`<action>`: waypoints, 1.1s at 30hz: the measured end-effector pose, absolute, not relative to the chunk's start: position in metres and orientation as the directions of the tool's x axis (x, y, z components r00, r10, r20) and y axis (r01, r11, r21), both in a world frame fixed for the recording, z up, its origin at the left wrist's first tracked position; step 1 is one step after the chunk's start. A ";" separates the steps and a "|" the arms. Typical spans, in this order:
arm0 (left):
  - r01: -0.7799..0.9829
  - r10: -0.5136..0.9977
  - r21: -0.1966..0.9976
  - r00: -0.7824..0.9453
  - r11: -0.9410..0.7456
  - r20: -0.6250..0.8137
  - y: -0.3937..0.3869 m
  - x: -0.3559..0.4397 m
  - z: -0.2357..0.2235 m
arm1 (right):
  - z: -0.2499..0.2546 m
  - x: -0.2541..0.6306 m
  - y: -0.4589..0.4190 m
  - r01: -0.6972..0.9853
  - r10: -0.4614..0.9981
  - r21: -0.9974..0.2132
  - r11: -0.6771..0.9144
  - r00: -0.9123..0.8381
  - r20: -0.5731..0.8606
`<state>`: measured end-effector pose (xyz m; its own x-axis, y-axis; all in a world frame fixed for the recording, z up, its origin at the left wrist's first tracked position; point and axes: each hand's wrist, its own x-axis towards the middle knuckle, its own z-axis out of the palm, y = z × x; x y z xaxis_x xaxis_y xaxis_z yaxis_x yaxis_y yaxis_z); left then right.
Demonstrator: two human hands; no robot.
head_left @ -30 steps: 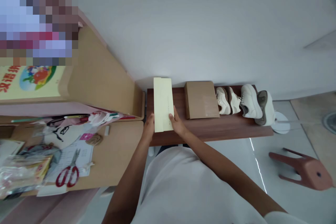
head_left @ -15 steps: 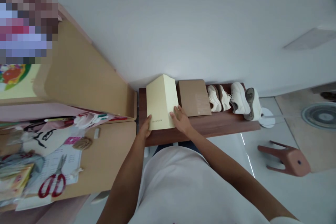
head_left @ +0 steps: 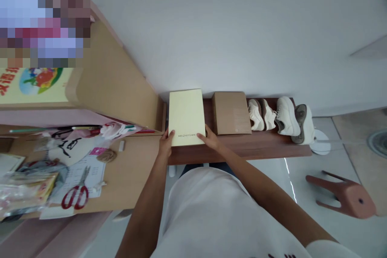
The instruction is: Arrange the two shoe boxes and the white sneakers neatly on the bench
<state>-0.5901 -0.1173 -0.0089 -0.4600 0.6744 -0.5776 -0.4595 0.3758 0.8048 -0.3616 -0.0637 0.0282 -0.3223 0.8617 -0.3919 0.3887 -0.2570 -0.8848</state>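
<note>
A pale yellow box (head_left: 185,115) with small dark lettering lies flat on the dark wooden shelf (head_left: 242,147), at its left end against the wall. My left hand (head_left: 166,142) grips the box's near left corner, thumb on top. My right hand (head_left: 211,139) holds the near right corner, fingers curled at its edge. A brown cardboard box (head_left: 231,112) sits just to the right of the yellow one.
Two pairs of pale shoes (head_left: 279,116) stand on the shelf's right part. A light wooden desk (head_left: 133,169) at left carries red-handled scissors (head_left: 75,195), papers and clutter under a tall side panel (head_left: 115,84). A reddish stool (head_left: 344,197) lies tipped on the floor at right.
The yellow box, standing on its narrow side a second ago, has been tipped over and now lies flat with its lettered face up. Both hands stayed on its near corners.
</note>
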 end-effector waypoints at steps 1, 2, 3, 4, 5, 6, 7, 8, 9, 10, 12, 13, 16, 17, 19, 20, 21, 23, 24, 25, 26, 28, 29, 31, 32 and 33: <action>-0.451 0.673 0.810 -0.469 0.374 -0.572 -0.117 -0.590 -0.011 | 0.022 -0.361 -0.065 0.386 0.855 -0.882 -0.269 -0.326 -0.404; -0.439 0.672 0.816 -0.478 0.375 -0.566 -0.117 -0.589 -0.013 | 0.016 -0.361 -0.065 0.382 0.848 -0.881 -0.279 -0.334 -0.412; -0.426 0.670 0.822 -0.487 0.377 -0.560 -0.116 -0.588 -0.015 | 0.011 -0.360 -0.066 0.377 0.841 -0.882 -0.284 -0.343 -0.417; -0.412 0.668 0.828 -0.497 0.380 -0.554 -0.116 -0.588 -0.016 | 0.006 -0.361 -0.067 0.372 0.837 -0.884 -0.283 -0.354 -0.417; -0.398 0.666 0.834 -0.508 0.382 -0.547 -0.115 -0.587 -0.017 | 0.002 -0.361 -0.067 0.366 0.835 -0.888 -0.278 -0.365 -0.412; -0.385 0.663 0.840 -0.519 0.383 -0.540 -0.115 -0.586 -0.018 | -0.002 -0.362 -0.067 0.361 0.835 -0.893 -0.271 -0.374 -0.404; -0.373 0.662 0.845 -0.527 0.383 -0.533 -0.114 -0.586 -0.019 | -0.004 -0.363 -0.067 0.356 0.835 -0.896 -0.266 -0.380 -0.399; -0.362 0.663 0.850 -0.533 0.383 -0.526 -0.113 -0.585 -0.019 | -0.007 -0.364 -0.066 0.354 0.835 -0.898 -0.263 -0.383 -0.395; -0.353 0.663 0.854 -0.538 0.383 -0.520 -0.113 -0.585 -0.020 | -0.008 -0.364 -0.065 0.354 0.835 -0.897 -0.264 -0.383 -0.396; -0.345 0.663 0.857 -0.543 0.383 -0.515 -0.112 -0.585 -0.020 | -0.009 -0.365 -0.064 0.358 0.832 -0.894 -0.269 -0.380 -0.403; -0.335 0.662 0.859 -0.548 0.387 -0.511 -0.111 -0.585 -0.020 | -0.011 -0.366 -0.062 0.375 0.827 -0.883 -0.283 -0.371 -0.423; -0.331 0.660 0.860 -0.552 0.388 -0.510 -0.110 -0.585 -0.020 | -0.012 -0.365 -0.061 0.383 0.824 -0.878 -0.286 -0.369 -0.429; -0.315 0.665 0.861 -0.548 0.398 -0.508 -0.109 -0.586 -0.021 | -0.014 -0.365 -0.059 0.396 0.825 -0.873 -0.284 -0.362 -0.433; -0.304 0.671 0.863 -0.542 0.404 -0.505 -0.109 -0.586 -0.021 | -0.014 -0.365 -0.059 0.399 0.829 -0.874 -0.278 -0.361 -0.428; -0.265 0.691 0.870 -0.530 0.415 -0.491 -0.108 -0.588 -0.021 | -0.013 -0.367 -0.060 0.413 0.834 -0.874 -0.257 -0.362 -0.416; -0.235 0.704 0.875 -0.524 0.423 -0.480 -0.108 -0.589 -0.021 | -0.012 -0.368 -0.061 0.431 0.838 -0.868 -0.246 -0.355 -0.413; -0.197 0.719 0.881 -0.515 0.431 -0.467 -0.108 -0.591 -0.020 | -0.010 -0.368 -0.062 0.458 0.845 -0.857 -0.235 -0.340 -0.413; -0.103 0.735 0.883 -0.515 0.457 -0.441 -0.108 -0.595 -0.016 | -0.004 -0.363 -0.066 0.519 0.868 -0.828 -0.213 -0.288 -0.404; -0.048 0.730 0.879 -0.536 0.474 -0.423 -0.108 -0.597 -0.013 | -0.001 -0.358 -0.067 0.539 0.885 -0.820 -0.195 -0.264 -0.384; 0.014 0.720 0.875 -0.574 0.485 -0.390 -0.109 -0.598 -0.008 | 0.003 -0.351 -0.069 0.544 0.903 -0.823 -0.166 -0.251 -0.348; 0.084 0.709 0.871 -0.622 0.483 -0.333 -0.110 -0.597 -0.003 | 0.007 -0.341 -0.070 0.535 0.921 -0.835 -0.130 -0.245 -0.301; 0.245 0.701 0.871 -0.698 0.427 -0.147 -0.111 -0.588 0.011 | 0.017 -0.314 -0.069 0.498 0.953 -0.865 -0.058 -0.231 -0.197; 0.326 0.708 0.869 -0.705 0.371 -0.039 -0.111 -0.579 0.017 | 0.021 -0.299 -0.067 0.485 0.967 -0.874 -0.031 -0.208 -0.150; 0.434 0.740 0.867 -0.662 0.244 0.122 -0.109 -0.551 0.029 | 0.030 -0.266 -0.058 0.493 0.988 -0.870 0.003 -0.136 -0.074; 0.446 0.764 0.874 -0.627 0.192 0.152 -0.106 -0.533 0.033 | 0.033 -0.250 -0.053 0.514 0.995 -0.858 0.017 -0.095 -0.037; 0.433 0.797 0.888 -0.586 0.153 0.148 -0.101 -0.513 0.036 | 0.035 -0.235 -0.046 0.543 0.998 -0.839 0.029 -0.057 -0.002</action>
